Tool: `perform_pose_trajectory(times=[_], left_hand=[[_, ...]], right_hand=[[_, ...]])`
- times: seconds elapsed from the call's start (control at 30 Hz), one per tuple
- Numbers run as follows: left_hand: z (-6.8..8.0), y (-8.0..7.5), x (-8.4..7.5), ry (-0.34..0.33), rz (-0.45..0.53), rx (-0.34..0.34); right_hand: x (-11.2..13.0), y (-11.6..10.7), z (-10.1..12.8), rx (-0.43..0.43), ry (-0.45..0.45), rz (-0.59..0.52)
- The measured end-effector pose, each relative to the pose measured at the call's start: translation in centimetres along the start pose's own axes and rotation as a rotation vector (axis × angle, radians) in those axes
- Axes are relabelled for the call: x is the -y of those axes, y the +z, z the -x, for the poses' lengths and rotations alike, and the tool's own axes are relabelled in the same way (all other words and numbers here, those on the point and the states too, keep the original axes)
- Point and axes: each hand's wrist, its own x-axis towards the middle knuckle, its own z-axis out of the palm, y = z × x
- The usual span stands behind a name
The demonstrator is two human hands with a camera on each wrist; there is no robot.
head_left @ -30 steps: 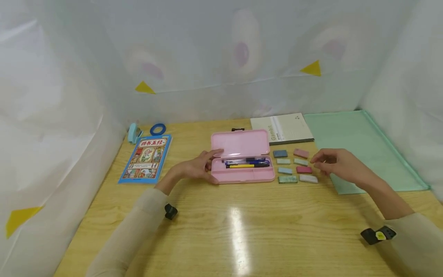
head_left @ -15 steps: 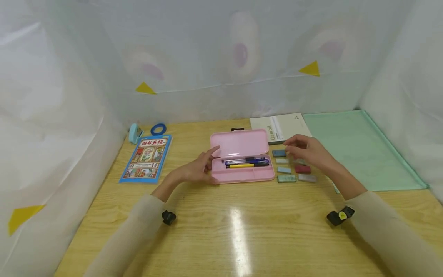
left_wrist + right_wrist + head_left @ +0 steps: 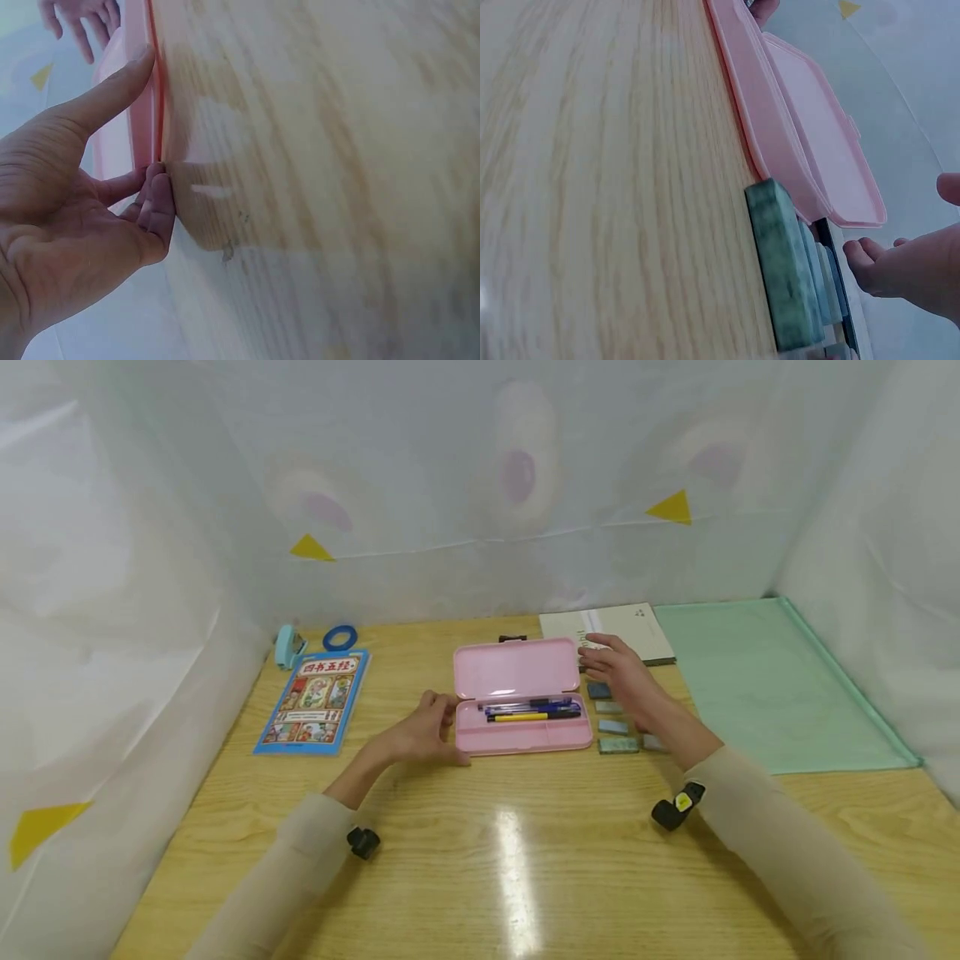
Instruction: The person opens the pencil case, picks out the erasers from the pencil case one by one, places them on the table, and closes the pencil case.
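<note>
I see the left hand (image 3: 420, 737) resting on the table (image 3: 480, 860) at the left end of the open pink pencil case (image 3: 521, 706). Its thumb and fingers (image 3: 154, 206) lie fairly straight and touch the case's left edge; nothing is clasped. The case sits mid-table with its lid folded back flat, and its tray holds several pens (image 3: 532, 710) (blue and dark barrels, plus one yellow) lying lengthwise.

The right hand (image 3: 618, 672) hovers just beside the right end of the lid, fingers spread and relaxed, holding nothing. Below it, just right of the case, small erasers (image 3: 613, 727) lie in rows; the right wrist view shows a mottled green eraser (image 3: 784, 274) nearest the camera, close to the case's corner but whether touching I cannot tell.

Behind the case lies a grey notebook (image 3: 637, 631), and a green folder (image 3: 772, 685) lies to its right. To the left lie a blue picture book (image 3: 315, 700), a light-blue stapler (image 3: 287, 647) and a blue tape ring (image 3: 341, 637).
</note>
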Motion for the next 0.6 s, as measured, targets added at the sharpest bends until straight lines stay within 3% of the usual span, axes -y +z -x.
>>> perform_pose_trajectory(times=[0.17,0.33,0.47,0.6], left_hand=[[-0.07,0.11,0.07,0.011,-0.010,-0.003],[-0.02,0.15,-0.04,0.018,-0.016,-0.002],[-0.10,0.26,0.11,0.021,-0.022,-0.008],[-0.22,0.16,0.29,0.031,-0.042,0.000]], right_hand=[[-0.32,0.78,-0.69,-0.022,0.023,-0.111],[-0.27,1.00,-0.44,-0.056,-0.010,-0.177],[-0.18,0.93,-0.06,-0.046,-0.077,-0.167],[-0.13,1.09,0.23,0.023,-0.143,-0.095]])
